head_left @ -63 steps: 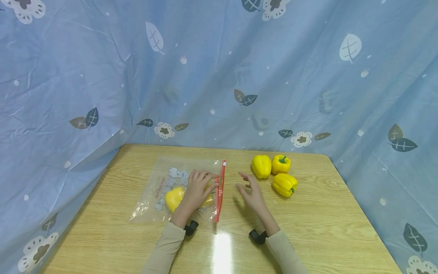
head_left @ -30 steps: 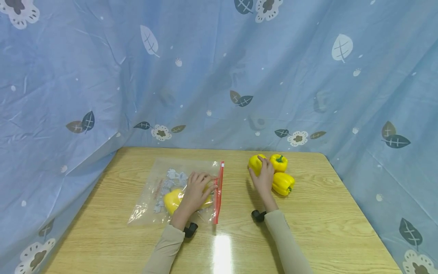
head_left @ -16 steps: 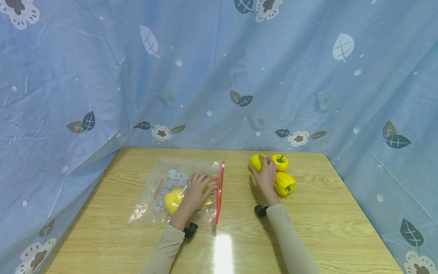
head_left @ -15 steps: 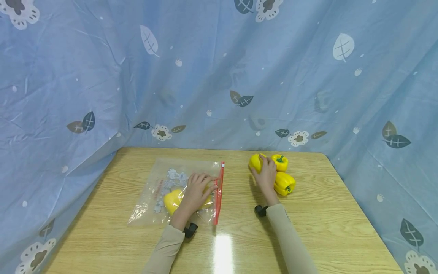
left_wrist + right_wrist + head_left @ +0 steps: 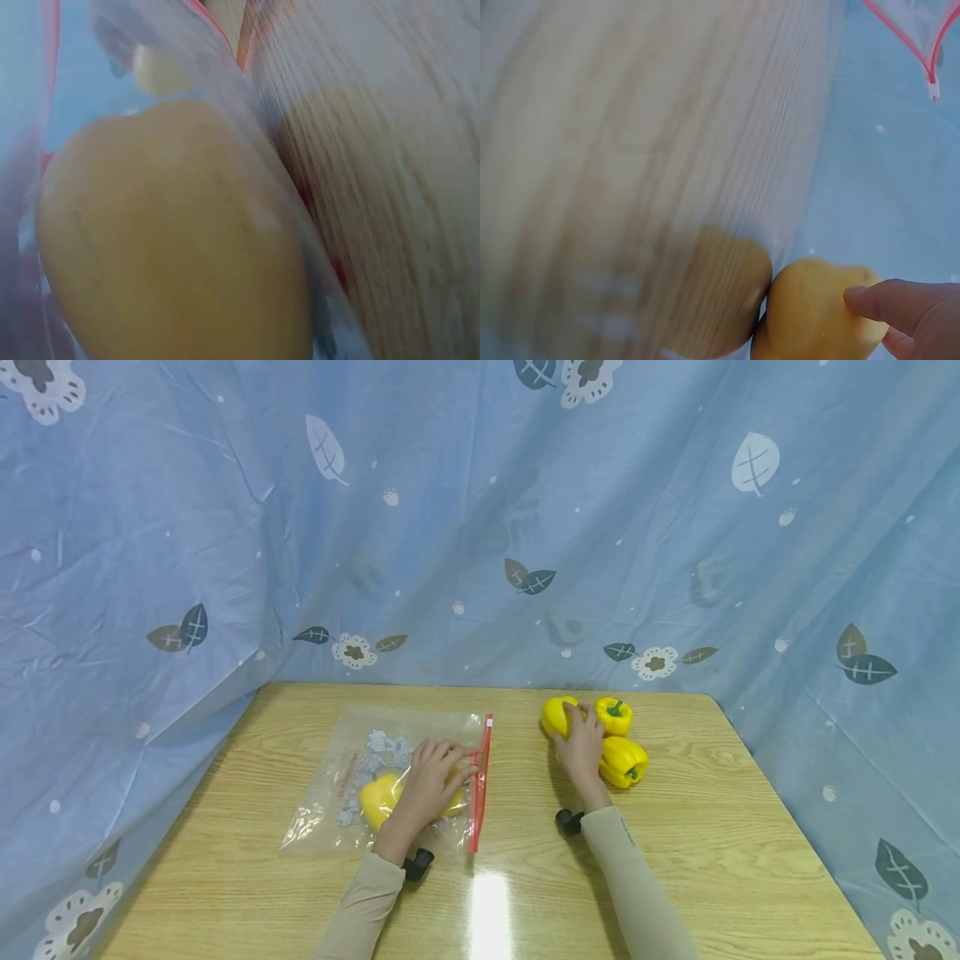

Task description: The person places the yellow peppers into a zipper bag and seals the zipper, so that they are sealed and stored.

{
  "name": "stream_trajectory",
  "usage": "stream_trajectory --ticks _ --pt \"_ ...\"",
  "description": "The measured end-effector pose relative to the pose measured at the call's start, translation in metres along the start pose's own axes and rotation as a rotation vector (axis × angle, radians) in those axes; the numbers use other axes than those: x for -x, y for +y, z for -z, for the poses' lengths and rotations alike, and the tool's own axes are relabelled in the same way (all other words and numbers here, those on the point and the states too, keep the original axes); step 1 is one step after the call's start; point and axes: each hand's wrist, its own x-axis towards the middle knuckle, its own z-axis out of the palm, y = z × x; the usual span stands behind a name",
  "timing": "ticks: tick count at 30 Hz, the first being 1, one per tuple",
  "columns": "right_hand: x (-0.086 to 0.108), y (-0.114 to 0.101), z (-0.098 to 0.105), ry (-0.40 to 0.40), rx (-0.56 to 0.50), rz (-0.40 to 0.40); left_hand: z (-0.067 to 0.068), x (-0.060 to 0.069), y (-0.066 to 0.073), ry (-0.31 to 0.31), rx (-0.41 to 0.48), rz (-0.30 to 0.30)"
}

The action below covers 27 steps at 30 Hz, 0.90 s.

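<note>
A clear zip bag [image 5: 318, 802] with a red zip edge [image 5: 482, 793] lies flat on the table, yellow peppers [image 5: 379, 797] showing through it. My left hand [image 5: 426, 785] rests over the bag, fingers spread loosely near the zip edge. Up close in the left wrist view, a pepper [image 5: 172, 240] sits behind the plastic. My right hand [image 5: 582, 745] holds a yellow pepper [image 5: 554, 717] at the table's back right. In the right wrist view the thumb presses on that pepper [image 5: 821, 311]. Whether it is off the table is unclear.
Two more yellow peppers lie close by my right hand, one behind it [image 5: 613, 717] and one to its right [image 5: 622, 762]. The wooden table [image 5: 712, 860] ends at a blue patterned curtain [image 5: 465, 527] at the back. Both wrists wear black cameras.
My right hand has gone from above the middle of the table to the back-left pepper and gripped it; the pepper has shifted slightly left lately. The left hand stays on the bag.
</note>
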Motion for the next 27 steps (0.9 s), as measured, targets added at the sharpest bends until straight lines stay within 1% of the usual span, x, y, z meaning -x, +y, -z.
stream_trajectory --ticks 4,9,12,19,23,27 --pt "0.004 0.000 -0.001 -0.016 -0.029 -0.003 0.000 0.000 0.000 -0.003 0.001 0.004" --pt "0.012 -0.002 0.000 -0.048 -0.125 0.010 0.000 0.000 0.000 -0.014 0.001 0.015" --pt "0.015 -0.004 0.002 -0.058 -0.165 0.015 0.001 -0.001 0.000 -0.022 -0.003 0.024" --pt "0.022 -0.006 0.002 -0.077 -0.234 0.053 0.001 -0.001 0.001 0.014 -0.015 0.006" --pt "0.028 -0.011 0.004 -0.081 -0.298 0.075 0.003 -0.001 0.003 0.024 -0.002 0.000" --pt "0.033 -0.017 0.006 -0.088 -0.336 0.120 0.004 -0.001 0.003 0.029 0.015 0.006"
